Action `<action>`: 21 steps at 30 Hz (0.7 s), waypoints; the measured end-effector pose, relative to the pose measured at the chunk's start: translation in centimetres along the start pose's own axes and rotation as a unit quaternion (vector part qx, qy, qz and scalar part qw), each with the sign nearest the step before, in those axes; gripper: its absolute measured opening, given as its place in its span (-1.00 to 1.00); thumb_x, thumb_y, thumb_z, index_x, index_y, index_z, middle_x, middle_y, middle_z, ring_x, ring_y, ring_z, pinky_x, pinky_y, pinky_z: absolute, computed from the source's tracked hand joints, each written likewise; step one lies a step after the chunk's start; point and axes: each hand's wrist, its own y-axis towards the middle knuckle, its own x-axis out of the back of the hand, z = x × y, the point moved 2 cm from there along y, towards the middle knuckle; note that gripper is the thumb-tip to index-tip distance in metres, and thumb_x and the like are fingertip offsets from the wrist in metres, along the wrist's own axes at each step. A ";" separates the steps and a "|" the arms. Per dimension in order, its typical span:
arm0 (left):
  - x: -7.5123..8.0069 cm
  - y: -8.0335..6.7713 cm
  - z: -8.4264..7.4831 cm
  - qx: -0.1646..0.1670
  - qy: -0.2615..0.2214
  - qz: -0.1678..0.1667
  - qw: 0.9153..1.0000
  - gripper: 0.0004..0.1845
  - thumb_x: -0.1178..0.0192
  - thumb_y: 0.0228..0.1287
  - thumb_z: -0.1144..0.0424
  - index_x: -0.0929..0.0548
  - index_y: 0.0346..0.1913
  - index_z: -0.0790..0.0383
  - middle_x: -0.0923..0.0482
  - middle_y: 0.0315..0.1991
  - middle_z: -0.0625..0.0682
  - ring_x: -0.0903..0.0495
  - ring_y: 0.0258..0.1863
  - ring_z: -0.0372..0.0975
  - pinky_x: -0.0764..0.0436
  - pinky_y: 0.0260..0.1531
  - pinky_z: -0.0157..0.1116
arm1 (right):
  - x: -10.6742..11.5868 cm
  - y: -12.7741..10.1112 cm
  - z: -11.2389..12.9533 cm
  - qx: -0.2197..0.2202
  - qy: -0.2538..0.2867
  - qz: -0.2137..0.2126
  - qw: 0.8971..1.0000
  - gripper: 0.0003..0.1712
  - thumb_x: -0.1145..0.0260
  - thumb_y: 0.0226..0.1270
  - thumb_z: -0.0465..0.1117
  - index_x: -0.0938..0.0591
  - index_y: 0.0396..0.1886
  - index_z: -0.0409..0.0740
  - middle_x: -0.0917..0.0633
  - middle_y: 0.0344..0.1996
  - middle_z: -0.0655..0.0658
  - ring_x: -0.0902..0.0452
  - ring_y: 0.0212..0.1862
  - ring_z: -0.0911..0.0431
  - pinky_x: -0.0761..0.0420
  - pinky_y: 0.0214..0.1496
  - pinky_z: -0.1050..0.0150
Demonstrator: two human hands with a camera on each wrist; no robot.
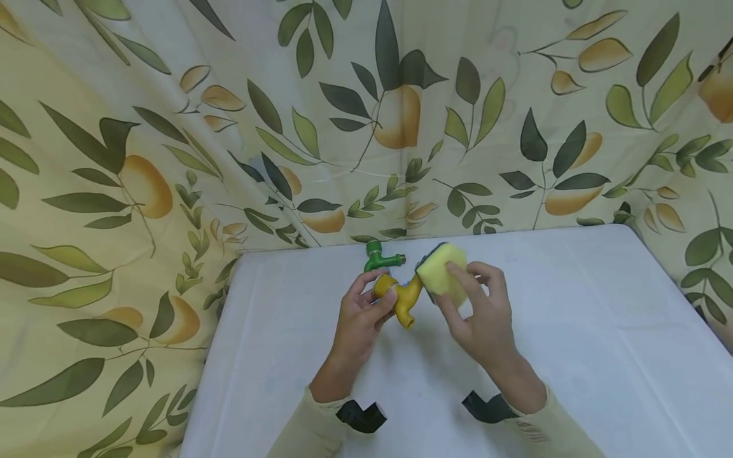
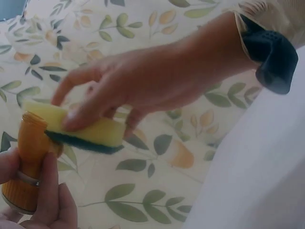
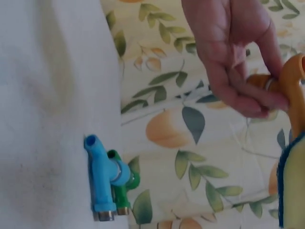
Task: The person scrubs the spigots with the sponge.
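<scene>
The yellow tap (image 1: 401, 298) is gripped in the left hand (image 1: 361, 318); the sponge (image 1: 442, 273), pinched by the right hand (image 1: 481, 318), is best pressed flat against it.

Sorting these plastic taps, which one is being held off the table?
The yellow-orange plastic tap, gripped by the left hand; the green and blue ones lie on the table.

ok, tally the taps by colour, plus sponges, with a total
Yellow tap: 1, held in the left hand
Green tap: 1, on the table
Blue tap: 1, beside the green one
Sponge: 1, in the right hand
Total: 4
</scene>
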 end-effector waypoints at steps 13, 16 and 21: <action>-0.4 0.2 0.3 -0.009 -0.024 -0.010 1.000 -0.56 -0.38 0.33 0.32 -0.42 0.16 0.21 -0.62 -0.06 0.05 -0.71 -0.13 -0.27 -0.73 -0.03 -0.36 | 0.8 -0.8 0.9 -0.060 0.119 0.086 0.987 -0.47 -0.44 0.32 -0.05 -0.61 0.24 -0.12 -0.57 0.00 -0.17 -0.47 0.03 0.15 -0.52 0.02 0.51; -0.5 0.1 0.3 -0.021 -0.024 -0.021 0.999 -0.53 -0.40 0.31 0.31 -0.43 0.17 0.24 -0.62 -0.06 0.05 -0.71 -0.13 -0.27 -0.74 -0.03 -0.35 | 0.8 -1.3 1.1 -0.018 0.115 0.068 0.991 -0.42 -0.27 0.45 0.21 -0.66 0.16 -0.15 -0.57 -0.04 -0.21 -0.46 0.02 0.14 -0.48 0.06 0.58; -0.8 -0.1 0.2 -0.035 -0.006 -0.028 0.999 -0.50 -0.42 0.28 0.33 -0.45 0.19 0.33 -0.64 -0.07 0.07 -0.73 -0.14 -0.25 -0.74 -0.02 -0.31 | 0.7 -1.5 1.1 -0.015 0.091 0.039 0.995 -0.37 -0.18 0.48 0.26 -0.67 0.17 -0.15 -0.56 -0.05 -0.23 -0.44 0.01 0.15 -0.46 0.04 0.58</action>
